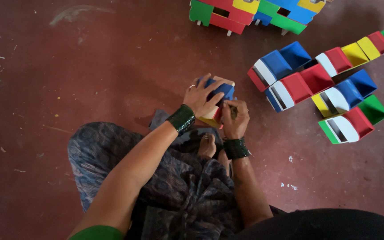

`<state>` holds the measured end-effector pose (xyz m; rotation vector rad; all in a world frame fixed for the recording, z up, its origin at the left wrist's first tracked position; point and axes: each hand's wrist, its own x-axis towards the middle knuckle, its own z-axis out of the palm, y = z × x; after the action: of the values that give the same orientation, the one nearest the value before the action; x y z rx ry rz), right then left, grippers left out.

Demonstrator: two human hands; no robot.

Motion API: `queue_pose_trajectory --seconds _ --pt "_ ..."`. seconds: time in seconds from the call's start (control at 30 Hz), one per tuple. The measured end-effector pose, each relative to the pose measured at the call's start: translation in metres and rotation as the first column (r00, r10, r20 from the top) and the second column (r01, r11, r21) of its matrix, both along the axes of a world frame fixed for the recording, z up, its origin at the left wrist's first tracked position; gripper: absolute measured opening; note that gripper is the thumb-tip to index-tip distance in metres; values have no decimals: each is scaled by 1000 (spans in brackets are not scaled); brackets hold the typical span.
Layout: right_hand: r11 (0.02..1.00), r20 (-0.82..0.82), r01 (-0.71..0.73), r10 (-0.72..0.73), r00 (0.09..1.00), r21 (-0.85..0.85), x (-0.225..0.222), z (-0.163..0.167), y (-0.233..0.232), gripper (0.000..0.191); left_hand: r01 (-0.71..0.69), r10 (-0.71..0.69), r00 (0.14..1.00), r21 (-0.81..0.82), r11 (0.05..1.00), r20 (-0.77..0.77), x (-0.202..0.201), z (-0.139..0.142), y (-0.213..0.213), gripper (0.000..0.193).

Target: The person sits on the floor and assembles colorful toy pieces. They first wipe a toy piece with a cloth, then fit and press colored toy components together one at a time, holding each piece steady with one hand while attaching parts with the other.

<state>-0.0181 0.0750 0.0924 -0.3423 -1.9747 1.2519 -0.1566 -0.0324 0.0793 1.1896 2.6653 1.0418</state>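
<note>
Toy truck point(218, 100), a small painted block piece showing blue on top, yellow and red at its lower edge and a pale bare end, sits between both hands just above the person's feet on the dark red floor point(90, 66). Left hand point(201, 97) lies spread over its blue top, gripping it. Right hand point(235, 119) is curled against its right side, fingers closed on it. Finished trucks point(316, 89) lie grouped to the right, well apart
</note>
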Motion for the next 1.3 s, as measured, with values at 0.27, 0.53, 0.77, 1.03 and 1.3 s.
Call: queue_pose_trajectory --seconds 0.27,0.53,0.77,1.03,1.3 --pt "980 4 -40 40 999 193 -2 -4 -7 9 -73 73 993 -11 997 89 -12 -4 -8 59" --pt "998 46 -32 35 998 -60 -3 0 -19 6 -99 101 992 -27 995 77 -10 -4 -7 59" --pt "990 -11 -57 59 998 128 -1 11 -24 10 -85 86 995 -27 996 56 -12 -5 -4 59" --pt "972 -74 -177 190 979 152 -1 -3 -25 12 -128 124 988 43 991 95 -17 -10 -12 59" --pt "967 -59 -130 146 988 221 -3 -47 8 11 -184 176 978 62 981 115 -29 -16 -17 56"
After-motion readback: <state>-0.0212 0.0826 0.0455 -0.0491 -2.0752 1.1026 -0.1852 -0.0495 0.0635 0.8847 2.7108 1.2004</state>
